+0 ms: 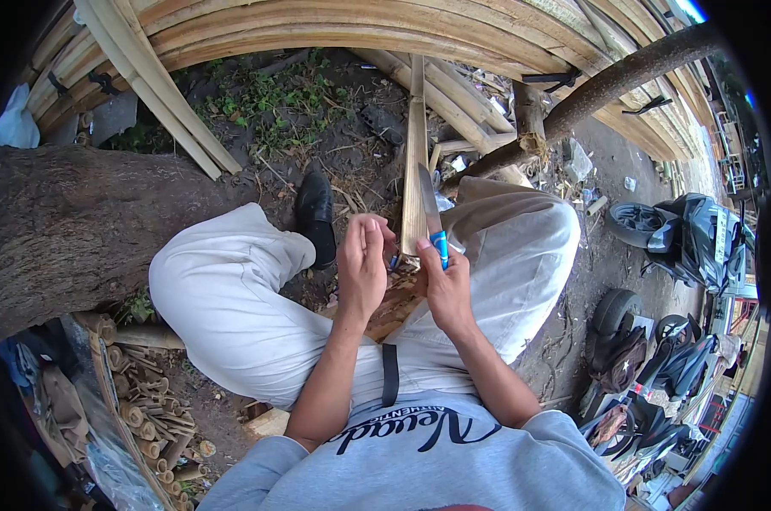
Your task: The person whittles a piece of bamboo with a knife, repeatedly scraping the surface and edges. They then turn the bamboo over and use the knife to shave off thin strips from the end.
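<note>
My right hand (447,285) is closed round the blue handle of a knife (429,204), whose blade points away from me. Its thumb rests at the near end of a long split bamboo strip (413,162), which runs away between my knees. To the left of the strip is my left hand (364,262), with its fingers curled and pressed together. A small blue bit shows beside those fingers, and what they hold, if anything, is hidden. The knife blade lies along the right side of the strip.
Long bamboo strips (351,27) are stacked across the far side. A thick trunk (53,230) lies left; a branch (632,77) slants at upper right. Cut bamboo pieces (155,426) fill the lower left. Motorcycles (687,238) stand at right. Scraps litter the ground.
</note>
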Demonstrator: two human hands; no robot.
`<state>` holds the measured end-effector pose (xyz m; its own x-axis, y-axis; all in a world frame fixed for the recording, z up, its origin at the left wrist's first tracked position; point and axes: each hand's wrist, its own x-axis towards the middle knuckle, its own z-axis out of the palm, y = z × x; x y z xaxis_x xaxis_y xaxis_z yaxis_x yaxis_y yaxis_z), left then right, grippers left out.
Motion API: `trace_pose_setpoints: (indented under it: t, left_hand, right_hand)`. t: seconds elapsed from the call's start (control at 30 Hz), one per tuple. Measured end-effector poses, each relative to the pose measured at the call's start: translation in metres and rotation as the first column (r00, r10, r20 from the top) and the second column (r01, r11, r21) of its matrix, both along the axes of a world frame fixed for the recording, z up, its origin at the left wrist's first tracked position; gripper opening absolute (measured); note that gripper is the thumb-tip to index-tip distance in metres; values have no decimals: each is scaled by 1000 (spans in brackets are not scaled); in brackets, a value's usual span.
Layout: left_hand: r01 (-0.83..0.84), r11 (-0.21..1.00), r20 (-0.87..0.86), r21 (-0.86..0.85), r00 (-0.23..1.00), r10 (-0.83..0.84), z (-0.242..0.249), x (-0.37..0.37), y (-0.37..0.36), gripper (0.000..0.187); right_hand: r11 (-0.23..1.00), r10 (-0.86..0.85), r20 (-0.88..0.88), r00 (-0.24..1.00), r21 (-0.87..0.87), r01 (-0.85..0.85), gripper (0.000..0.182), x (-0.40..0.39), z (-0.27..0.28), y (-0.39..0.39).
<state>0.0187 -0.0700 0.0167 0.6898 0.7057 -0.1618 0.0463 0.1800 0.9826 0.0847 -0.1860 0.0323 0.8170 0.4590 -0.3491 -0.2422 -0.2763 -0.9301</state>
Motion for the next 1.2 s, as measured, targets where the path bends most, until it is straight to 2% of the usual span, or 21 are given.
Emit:
trace_pose_setpoints:
  t: [0.07, 0.13, 0.2, 0.3, 0.37, 0.4, 0.47, 0.5, 0.53, 0.57, 0.6, 0.67, 0.7, 0.73, 0.8, 0.83, 0.87, 0.93, 1.0, 1.13, 1.2]
  left_hand:
    - [16, 949, 130, 315, 990, -59, 2, 4, 1, 13]
    - [105, 818, 161, 565, 959, -234, 13, 8, 3, 19]
    - [137, 797, 147, 588, 951, -272, 21, 8, -2, 25]
    - [89, 792, 185, 604, 951, -248, 21, 11, -7, 31]
    - [35, 683, 162, 729, 961, -223, 23, 12, -7, 35]
    - [40, 682, 158, 730, 961, -225, 23, 12, -8, 35]
    - [-57, 616, 224, 786, 954, -198, 22, 12, -9, 36]
    - [-54, 612, 223, 789, 953, -203, 26, 14, -8, 36]
    - [-158, 599, 307, 785, 939, -155, 30, 16, -7, 35]
    - [-261, 581, 391, 771, 914, -108, 35, 18, -6, 34]
    - [-259, 578, 390, 774, 914, -113, 39, 20, -4, 34]
    - [-427, 570, 550, 702, 833, -53, 47, 23, 3, 24]
    - [-432, 502, 531, 750, 845, -65, 54, 21, 8, 16]
    - [-435, 497, 532, 751, 844, -66, 59, 21, 8, 16]
    - [-587, 555, 714, 589, 700, -18, 71, 21, 9, 15]
    - [-617, 515, 721, 595, 693, -2, 79, 18, 12, 16]
    - [-618, 512, 721, 597, 693, -5, 87, 17, 13, 16]
    - [-670, 510, 794, 539, 606, -44, 108, 14, 13, 17]
    - [-672, 499, 787, 548, 616, -35, 124, 14, 9, 21]
    - [-590, 583, 794, 558, 585, -167, 137, 19, 2, 17]
    - [-452, 565, 689, 690, 650, -321, 143, 28, 1, 17]
  right_hand:
    - [983, -80, -174, 981, 151, 107, 34, 6, 7, -5]
    - [971, -99, -211, 972, 192, 140, 34, 10, 12, -9]
    - [959, -78, -256, 964, 245, 143, 35, 13, 23, -12]
    - [960, -31, -260, 965, 260, 101, 33, 15, 34, -19]
    - [959, 2, -261, 965, 273, 72, 33, 13, 37, -24]
    - [955, 26, -261, 965, 292, 53, 33, 11, 40, -25]
    - [948, 48, -258, 965, 316, 38, 33, 8, 48, -27]
    - [936, 97, -199, 975, 351, -21, 34, 6, 53, -27]
    - [921, 143, -140, 980, 381, -80, 35, 5, 57, -28]
    - [929, 171, -36, 985, 338, -149, 37, 4, 60, -29]
    - [928, 168, -35, 985, 343, -146, 37, 4, 60, -30]
    - [928, 198, 146, 969, 291, -234, 38, 4, 58, -30]
    - [934, 181, 168, 969, 279, -223, 38, 4, 61, -29]
    - [932, 182, 171, 968, 283, -226, 38, 4, 62, -29]
    - [948, 150, 250, 957, 238, -211, 38, 4, 66, -29]
    - [947, 149, 252, 956, 243, -212, 38, 4, 67, -28]
    - [949, 152, 313, 938, 219, -227, 38, 5, 68, -29]
    - [950, 154, 375, 914, 197, -241, 38, 5, 70, -29]
    - [947, 144, 452, 880, 194, -255, 37, 5, 75, -29]
    - [951, 89, 512, 854, 210, -225, 36, -1, 101, -31]
    - [952, -9, 621, 784, 246, -184, 34, -3, 109, -35]
